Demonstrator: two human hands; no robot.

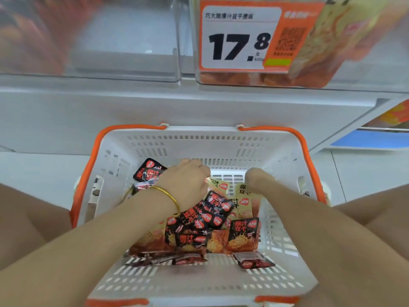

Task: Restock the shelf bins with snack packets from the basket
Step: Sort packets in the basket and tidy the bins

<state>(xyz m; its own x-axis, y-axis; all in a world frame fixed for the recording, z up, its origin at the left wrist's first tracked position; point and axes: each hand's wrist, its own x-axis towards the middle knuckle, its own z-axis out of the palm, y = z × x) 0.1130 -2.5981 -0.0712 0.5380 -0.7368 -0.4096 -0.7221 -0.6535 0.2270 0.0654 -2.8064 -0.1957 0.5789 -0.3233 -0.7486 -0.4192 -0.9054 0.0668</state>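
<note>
Here, a white basket (221,140) with orange handles (88,165) sits low in front of the person, between the knees, below the shelf. Both forearms reach down into it

Left hand (186,180): back of hand faces up, fingers curled under and down into the heap of snack packets (212,220). Fingertips are hidden by the hand itself; it appears to grasp packets, but which ones cannot be told. A gold bangle (168,196) circles the left wrist

Right hand (254,178): bent down at the wrist, fingers tucked out of sight behind it, over a yellow packet (244,189) near the far middle of the basket. Whether the fingers are spread, pressed together or pinching cannot be told

Packets: a loose pile of small black-and-red ones and larger yellow-orange ones fills the middle of the basket floor. One black packet (148,169) leans near the far left wall; another (254,260) lies flat alone at the near right; a few more lie flat along the near edge of the pile

Shelf above: a clear bin (132,63) at upper left looks bare in its front part. The bin (309,83) to its right carries an orange and white price tag (239,41) reading 17.8, with orange packets dimly visible behind its front wall. Top corners of the view are blurred
</note>
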